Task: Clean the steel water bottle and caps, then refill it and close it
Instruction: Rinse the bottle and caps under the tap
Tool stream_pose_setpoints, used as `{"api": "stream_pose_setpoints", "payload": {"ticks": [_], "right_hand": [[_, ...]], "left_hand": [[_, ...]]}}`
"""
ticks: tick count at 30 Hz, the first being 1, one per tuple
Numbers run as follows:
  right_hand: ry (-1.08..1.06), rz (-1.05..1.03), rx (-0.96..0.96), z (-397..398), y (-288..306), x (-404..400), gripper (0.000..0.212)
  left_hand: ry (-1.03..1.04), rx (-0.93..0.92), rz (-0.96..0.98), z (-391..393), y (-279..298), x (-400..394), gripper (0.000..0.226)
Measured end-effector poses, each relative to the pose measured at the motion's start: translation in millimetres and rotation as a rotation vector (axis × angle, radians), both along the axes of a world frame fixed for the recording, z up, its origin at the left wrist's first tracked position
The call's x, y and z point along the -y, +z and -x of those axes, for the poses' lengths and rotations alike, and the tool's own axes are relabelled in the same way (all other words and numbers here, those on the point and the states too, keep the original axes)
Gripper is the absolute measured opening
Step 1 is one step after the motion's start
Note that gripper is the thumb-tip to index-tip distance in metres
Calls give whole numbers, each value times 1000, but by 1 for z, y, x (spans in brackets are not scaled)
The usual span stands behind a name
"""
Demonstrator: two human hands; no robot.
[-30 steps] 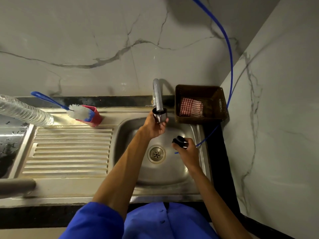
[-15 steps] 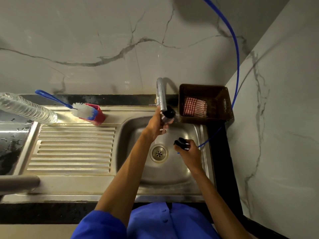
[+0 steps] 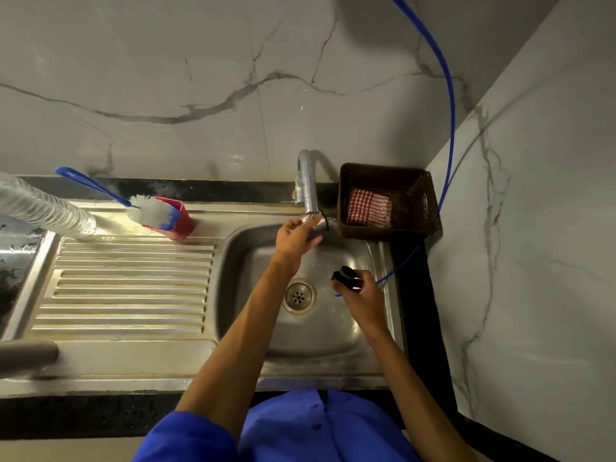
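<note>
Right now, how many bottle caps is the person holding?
2. A steel cap is in the left hand, under the tap. A black cap is in the right hand, over the sink. Others may be hidden.

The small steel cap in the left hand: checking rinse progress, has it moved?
Yes. The small steel cap tipped sideways under the tap spout, toward the brown basket.
</note>
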State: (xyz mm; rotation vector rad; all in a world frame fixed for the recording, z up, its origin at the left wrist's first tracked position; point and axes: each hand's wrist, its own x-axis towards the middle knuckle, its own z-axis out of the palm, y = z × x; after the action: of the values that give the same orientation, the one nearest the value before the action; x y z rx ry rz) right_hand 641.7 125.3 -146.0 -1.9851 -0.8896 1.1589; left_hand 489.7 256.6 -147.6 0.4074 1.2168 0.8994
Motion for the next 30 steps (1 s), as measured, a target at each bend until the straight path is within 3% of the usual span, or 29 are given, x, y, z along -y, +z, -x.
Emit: {"api": "stream_pose_setpoints", "payload": {"ticks": [5,10,15,18,21,26,30], "right_hand": [[11,35,13,-1,-3,3,44],[26,48,36,4,-6,5,49],[10,56,62,4,0,7,48],[22,40,84,5,3,12,46],[30,10,99,4,8,17,45],[117,-56,151,12,19,23,58],[460,-97,254,58,15,19,58]], "left_hand": [[57,175,123,15,10,7,50],[-136,-59,-42,15,9,5,45],[-206,-632,-291,8,12,-6,71],[-430,-882,-464,5,32,-12,67],[-601,-952,-573,14,44,-11,54],[-621,-1171,-542,57,51,4,48],[-580,-1014,-511,135,55,23,44]]}}
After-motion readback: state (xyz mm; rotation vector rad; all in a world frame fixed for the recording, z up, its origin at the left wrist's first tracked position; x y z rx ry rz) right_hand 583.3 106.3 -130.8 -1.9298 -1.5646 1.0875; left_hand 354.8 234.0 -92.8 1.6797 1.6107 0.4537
